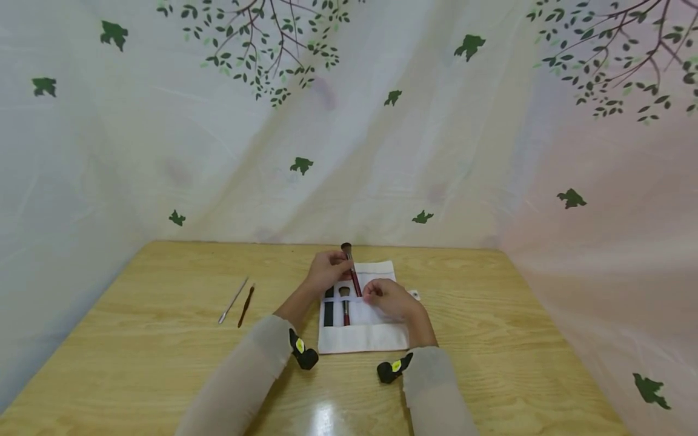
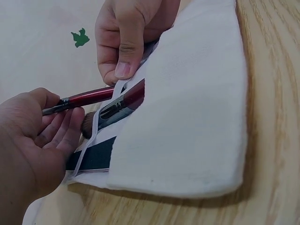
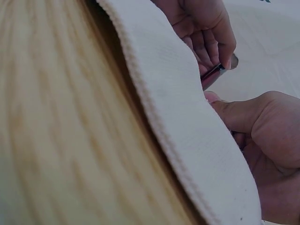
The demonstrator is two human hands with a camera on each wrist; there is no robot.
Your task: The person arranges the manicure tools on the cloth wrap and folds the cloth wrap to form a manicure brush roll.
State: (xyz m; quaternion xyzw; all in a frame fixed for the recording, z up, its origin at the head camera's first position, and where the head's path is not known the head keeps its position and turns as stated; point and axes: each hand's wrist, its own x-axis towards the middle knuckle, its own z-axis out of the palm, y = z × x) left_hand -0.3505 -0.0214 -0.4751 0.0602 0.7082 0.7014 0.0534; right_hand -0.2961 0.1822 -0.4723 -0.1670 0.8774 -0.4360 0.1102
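A red-handled brush [image 1: 355,281] is pinched in the left hand [image 1: 327,269], its dark bristles up and its handle's lower end at the elastic band of a white cloth roll [image 1: 362,339]. In the left wrist view the brush handle [image 2: 91,96] reaches the white elastic [image 2: 93,124], which the right hand [image 2: 133,37] pinches between thumb and fingers. A second brush [image 1: 346,309] lies under the band, its handle in the pocket, beside a dark flat strip [image 1: 329,309]. In the right wrist view the cloth [image 3: 187,112] hides part of the right hand [image 3: 272,136].
On the wooden table [image 1: 163,363], left of the cloth roll, lie a thin silvery tool [image 1: 233,300] and a thin brown tool [image 1: 246,306]. A light curtain [image 1: 245,181] with leaf prints hangs behind the table's far edge.
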